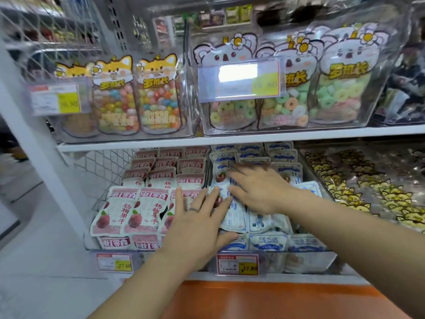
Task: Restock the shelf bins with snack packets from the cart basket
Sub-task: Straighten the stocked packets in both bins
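Both hands are in on the lower shelf, over the bin of blue-and-white packets [264, 223]. The left hand [197, 224] lies flat, palm down, its fingers [215, 196] straight and fanned apart. Their tips are on the topmost blue-and-white packet, right at the line where the pink packets [124, 208] begin in the neighbouring bin. A dark ring [193, 209] shows on one finger. The right hand [259, 192] reaches further back, palm down too, fingers [241, 174] stretched out and a little spread across the rows standing behind. They're blurred, so whether the tips press or only brush the packets, can't tell. Nothing pinched, nothing gripped by either hand. That topmost packet lies slanted over the front rows, under both hands. A red-framed price tag [237, 264] sits on the bin's front, and an orange surface [276, 300] runs along below the shelf
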